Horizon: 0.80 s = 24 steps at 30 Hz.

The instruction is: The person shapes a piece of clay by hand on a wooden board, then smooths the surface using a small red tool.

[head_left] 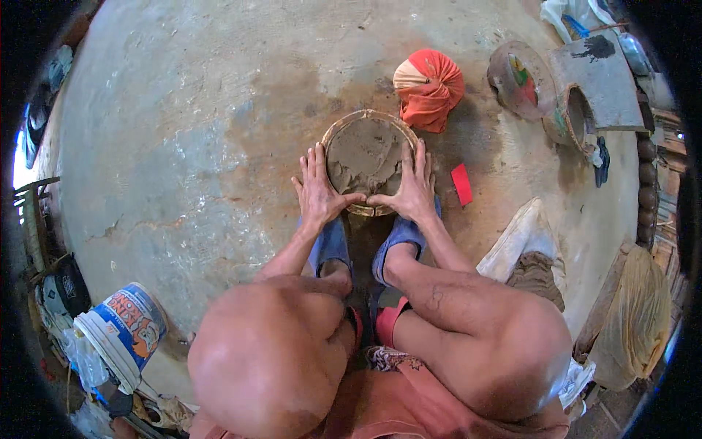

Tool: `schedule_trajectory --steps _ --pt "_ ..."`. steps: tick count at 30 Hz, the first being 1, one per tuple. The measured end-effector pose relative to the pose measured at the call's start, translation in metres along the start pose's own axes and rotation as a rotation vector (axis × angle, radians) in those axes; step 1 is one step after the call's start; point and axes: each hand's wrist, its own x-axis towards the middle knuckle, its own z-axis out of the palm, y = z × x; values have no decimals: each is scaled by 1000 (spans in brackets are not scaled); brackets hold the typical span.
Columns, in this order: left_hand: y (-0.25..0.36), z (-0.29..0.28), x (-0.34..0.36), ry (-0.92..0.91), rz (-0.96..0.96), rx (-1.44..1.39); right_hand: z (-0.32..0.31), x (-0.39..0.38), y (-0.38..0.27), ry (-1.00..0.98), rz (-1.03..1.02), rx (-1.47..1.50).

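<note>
The widest thing here is the concrete floor (183,132), whose level face gives a firm seat to the round bamboo-rimmed basket (365,114) set just ahead of the feet, likely so that both arms reach it evenly past the knees. Grey-brown clay (362,157) fills the basket, smoother at the far side and rougher near the body. A white sack (515,230) lies to the right with more clay-like matter at its mouth, perhaps kept within reach as supply. Beyond the basket's far right edge rests a red-and-orange cloth bundle (431,88), gathered at the top. The left hand (318,194) and right hand (415,189) flank the rim, fingers extended rather than curled and thumbs pointing inward over the near clay, apparently steadying the edge (how hard they press, I cannot tell). Smallest is a red strip (461,184), just right of the right hand. Room for moving is widest leftward; the bundle hems the far right, and blue slippers (330,245) bound the near edge.
</note>
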Motion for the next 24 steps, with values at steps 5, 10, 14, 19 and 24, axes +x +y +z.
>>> schedule_trajectory --steps 5,10,14,19,24 --pt "-9 -3 8 -97 -25 -160 -3 21 -8 120 115 16" --pt "-30 0 9 -167 25 -127 14 0 -14 55 135 -142" --pt "-23 -2 15 -174 26 -143 10 1 -6 47 94 -161" --pt "-30 -4 12 -204 27 -171 -2 -5 -26 65 144 -72" --pt "-30 0 12 -189 48 -135 3 -7 -17 26 408 -16"
